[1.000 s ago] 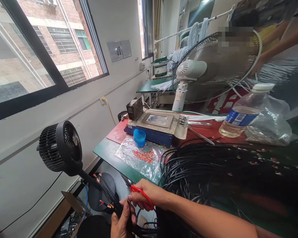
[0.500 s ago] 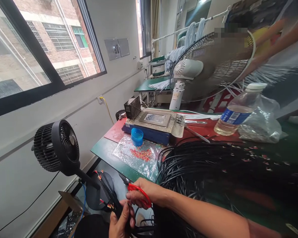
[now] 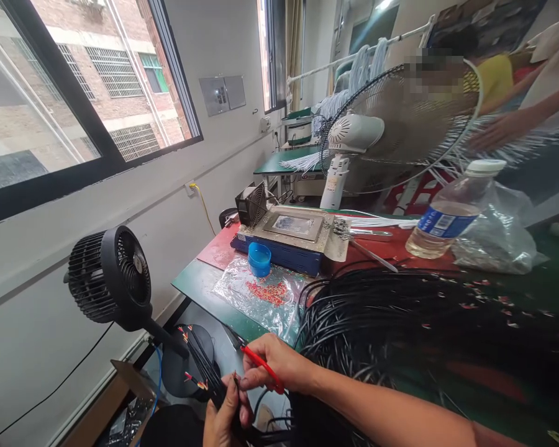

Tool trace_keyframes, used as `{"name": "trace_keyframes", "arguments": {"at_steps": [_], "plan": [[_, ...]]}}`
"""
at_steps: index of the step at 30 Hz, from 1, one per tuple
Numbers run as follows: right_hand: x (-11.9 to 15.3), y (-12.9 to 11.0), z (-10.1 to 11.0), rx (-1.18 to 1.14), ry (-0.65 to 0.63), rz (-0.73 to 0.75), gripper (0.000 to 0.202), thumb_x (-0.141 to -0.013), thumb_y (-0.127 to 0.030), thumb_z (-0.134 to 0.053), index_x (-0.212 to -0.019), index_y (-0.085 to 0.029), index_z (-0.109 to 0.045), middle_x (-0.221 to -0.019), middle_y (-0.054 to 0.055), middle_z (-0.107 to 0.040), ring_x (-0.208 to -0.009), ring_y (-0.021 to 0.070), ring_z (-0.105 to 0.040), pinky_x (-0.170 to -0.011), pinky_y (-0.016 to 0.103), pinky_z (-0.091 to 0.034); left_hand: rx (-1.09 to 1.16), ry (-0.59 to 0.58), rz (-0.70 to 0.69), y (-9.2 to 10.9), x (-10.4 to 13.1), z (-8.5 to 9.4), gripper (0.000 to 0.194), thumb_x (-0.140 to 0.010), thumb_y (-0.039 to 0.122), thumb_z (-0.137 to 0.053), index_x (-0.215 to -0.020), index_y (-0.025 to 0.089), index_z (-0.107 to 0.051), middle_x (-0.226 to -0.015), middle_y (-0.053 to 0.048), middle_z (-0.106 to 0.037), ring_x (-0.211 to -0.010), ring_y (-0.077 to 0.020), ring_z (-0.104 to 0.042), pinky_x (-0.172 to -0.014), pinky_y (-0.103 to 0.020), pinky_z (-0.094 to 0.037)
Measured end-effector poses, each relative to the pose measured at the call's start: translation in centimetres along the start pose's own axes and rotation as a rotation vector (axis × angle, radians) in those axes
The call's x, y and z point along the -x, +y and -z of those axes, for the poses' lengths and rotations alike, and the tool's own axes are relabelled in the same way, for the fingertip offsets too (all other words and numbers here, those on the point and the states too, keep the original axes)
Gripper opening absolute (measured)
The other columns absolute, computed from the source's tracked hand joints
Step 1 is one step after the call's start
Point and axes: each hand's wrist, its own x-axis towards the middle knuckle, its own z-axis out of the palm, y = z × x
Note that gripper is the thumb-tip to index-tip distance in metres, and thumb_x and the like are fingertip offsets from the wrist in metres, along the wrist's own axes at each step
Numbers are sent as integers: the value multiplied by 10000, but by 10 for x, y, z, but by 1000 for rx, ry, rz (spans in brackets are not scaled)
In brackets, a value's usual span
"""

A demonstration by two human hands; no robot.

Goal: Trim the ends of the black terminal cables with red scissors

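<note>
A bundle of black cables (image 3: pixel 205 366) with stripped red, white and yellow wire ends points up and left at the lower middle. My left hand (image 3: pixel 226 410) is wrapped round this bundle, its thumb near one cable end. Beside it my right hand (image 3: pixel 272 366) has red-handled scissors (image 3: pixel 264 366) looped over its fingers, blades pointing up and left. The right fingertips meet the left thumb at a small wire end, too small to make out fully. A large heap of black cables (image 3: pixel 354 310) lies on the table just right of my hands.
On the green and red table (image 3: pixel 198 298) are a blue cup (image 3: pixel 259 259), a plastic sheet with red bits (image 3: pixel 268 293), a heated plate device (image 3: pixel 293 226), tweezers and a bottle (image 3: pixel 442 223). A black fan (image 3: pixel 125 273) stands left. Behind a white fan (image 3: pixel 354 133), people handle white cables.
The view has shifted slightly. My right hand has turned a little, so the scissor handles appear more edge-on, and its fingers have moved against the left thumb. A person's hand behind the fan has moved lower.
</note>
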Motion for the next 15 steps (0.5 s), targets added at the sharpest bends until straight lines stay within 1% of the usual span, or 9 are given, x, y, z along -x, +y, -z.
{"name": "trace_keyframes", "arguments": {"at_steps": [3, 7, 10, 12, 13, 15], "plan": [[1, 0, 0, 53, 35, 22, 390, -563, -461, -733, -588, -108, -568, -412, -61, -429, -375, 30, -357, -365, 152, -232, -27, -3, -22, -2, 0, 1, 234, -577, 350, -722, -574, 145, -610, -401, 28, -495, -342, -40, -384, -369, -162, -260], [1, -2, -2, 28, 48, 12, 428, -603, -525, -679, -576, -124, -533, -404, -59, -429, -362, 40, -360, -365, 161, -257, -82, -21, -56, -5, 1, 0, 251, -601, 368, -699, -568, 137, -608, -422, 24, -506, -346, -38, -393, -368, -165, -261], [1, -4, -1, 40, 78, 25, 454, -628, -562, -642, -573, -129, -517, -425, -50, -435, -377, 47, -361, -380, 173, -266, -71, 9, -50, -4, 0, 0, 258, -569, 374, -723, -639, 141, -638, -442, 22, -536, -359, -41, -416, -367, -158, -276], [0, -2, -1, 113, 130, 90, 452, -665, -564, -614, -583, -129, -525, -450, -42, -437, -406, 50, -360, -407, 180, -263, -27, 63, -21, -2, -2, 1, 303, -506, 362, -767, -690, 147, -660, -490, 10, -575, -404, -57, -463, -382, -162, -329], [-1, -1, -2, 189, 168, 144, 442, -687, -554, -600, -588, -129, -534, -466, -35, -443, -429, 54, -366, -424, 186, -264, -3, 110, 2, 0, -2, 1, 318, -473, 346, -788, -692, 150, -667, -523, -1, -597, -452, -75, -503, -409, -171, -375], [-3, 6, -4, 418, 224, 306, 406, -725, -515, -582, -582, -137, -546, -501, -14, -466, -477, 70, -384, -457, 204, -270, 24, 213, 35, 3, -2, -1, 288, -461, 310, -798, -680, 171, -673, -613, -29, -642, -597, -133, -582, -506, -223, -473]]}}
